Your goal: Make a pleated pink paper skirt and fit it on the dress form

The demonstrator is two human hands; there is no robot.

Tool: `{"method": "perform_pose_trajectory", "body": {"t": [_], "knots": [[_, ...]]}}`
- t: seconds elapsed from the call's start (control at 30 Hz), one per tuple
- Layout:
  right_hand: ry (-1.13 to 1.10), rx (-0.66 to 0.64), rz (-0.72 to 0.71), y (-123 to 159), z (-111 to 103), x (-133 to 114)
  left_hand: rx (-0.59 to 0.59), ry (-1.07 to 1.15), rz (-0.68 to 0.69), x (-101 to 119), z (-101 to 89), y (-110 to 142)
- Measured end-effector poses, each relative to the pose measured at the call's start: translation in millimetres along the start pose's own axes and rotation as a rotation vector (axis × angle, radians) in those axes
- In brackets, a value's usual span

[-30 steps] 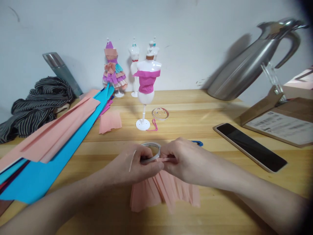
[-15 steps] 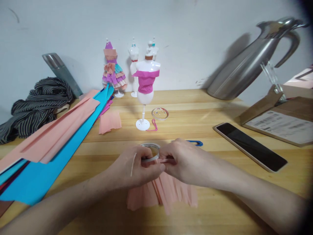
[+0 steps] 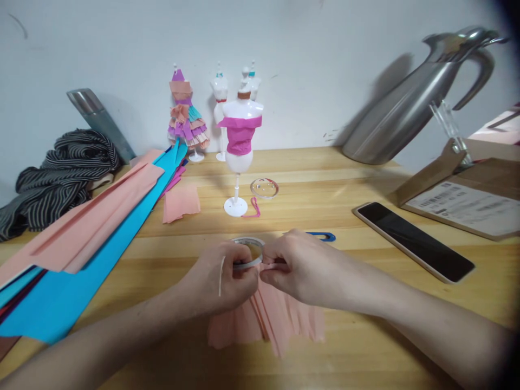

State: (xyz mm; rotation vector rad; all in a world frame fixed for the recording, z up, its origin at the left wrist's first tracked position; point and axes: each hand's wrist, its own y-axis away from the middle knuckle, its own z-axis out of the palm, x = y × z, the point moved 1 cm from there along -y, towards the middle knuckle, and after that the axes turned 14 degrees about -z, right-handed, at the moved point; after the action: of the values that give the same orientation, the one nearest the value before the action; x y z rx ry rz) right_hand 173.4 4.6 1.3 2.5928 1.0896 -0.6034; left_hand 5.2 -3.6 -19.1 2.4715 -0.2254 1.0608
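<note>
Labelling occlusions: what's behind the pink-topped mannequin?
A red-banded white mannequin, its hip partly covered; another white mannequin, only its top showing, waist down hidden; and the wall. Can't tell if anything else is covered there.

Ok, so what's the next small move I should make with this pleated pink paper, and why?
I'd probably press the top edge of the pleated pink paper together with the right hand: its folds fan out below both hands, and the left hand holds the tape roll right beside that edge. The hands hide whether it's already stuck.
</note>
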Motion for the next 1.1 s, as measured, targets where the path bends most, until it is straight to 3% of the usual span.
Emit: {"method": "perform_pose_trajectory", "body": {"t": [0.37,0.7,0.8,0.97,1.1], "knots": [[0.021,-0.022,0.002,0,0,-1,-0.053,0.017,-0.001,-4,-0.6,-3],[0.034,-0.032,0.034,2,-4,-3,-0.021,0.051,0.011,-4,2.8,-1],[0.034,-0.027,0.028,4,-6,-3,-0.008,0.047,0.049,-3,1.6,2],[0.024,0.05,-0.033,4,-10,-3,0.128,0.026,0.199,-3,-2.7,3],[-0.025,0.027,-0.021,2,-12,1,0.105,0.069,0.209,-5,-5.0,2]]}}
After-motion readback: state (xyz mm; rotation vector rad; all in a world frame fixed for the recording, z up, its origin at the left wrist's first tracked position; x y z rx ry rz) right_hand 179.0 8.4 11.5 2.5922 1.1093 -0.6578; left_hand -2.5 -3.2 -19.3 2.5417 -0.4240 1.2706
